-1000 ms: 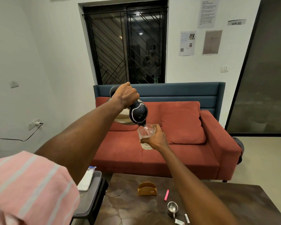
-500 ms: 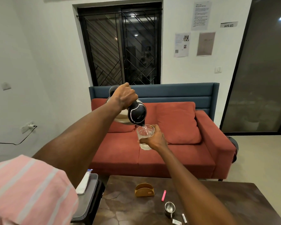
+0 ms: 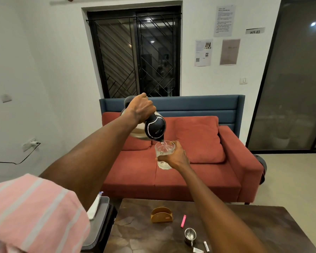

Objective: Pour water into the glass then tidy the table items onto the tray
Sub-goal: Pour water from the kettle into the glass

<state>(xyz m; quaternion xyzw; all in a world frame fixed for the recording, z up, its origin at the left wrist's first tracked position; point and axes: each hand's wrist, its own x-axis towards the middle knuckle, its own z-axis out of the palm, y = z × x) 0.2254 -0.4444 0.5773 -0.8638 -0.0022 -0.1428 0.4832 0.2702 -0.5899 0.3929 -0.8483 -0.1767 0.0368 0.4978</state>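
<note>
A red sofa (image 3: pixel 171 161) stands behind the dark table (image 3: pixel 263 225), with a grey tray (image 3: pixel 100 225) just beside the table's left edge. Above the sofa seat, the left hand (image 3: pixel 140 108) grips a tilted kettle (image 3: pixel 150 128) — water runs from its spout into the glass (image 3: pixel 163 152) (partly filled), which the right hand (image 3: pixel 175 156) clasps. On the table lie a wooden napkin holder (image 3: pixel 161 214), a small metal cup (image 3: pixel 190 235) and a pink stick (image 3: pixel 183 221).

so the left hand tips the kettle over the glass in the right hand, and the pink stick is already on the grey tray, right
Not quite. The head view shows the pink stick lying on the dark stone-patterned table, not on the grey tray. The rest holds: the left hand tips the black and steel kettle over the clear glass in the right hand.
</note>
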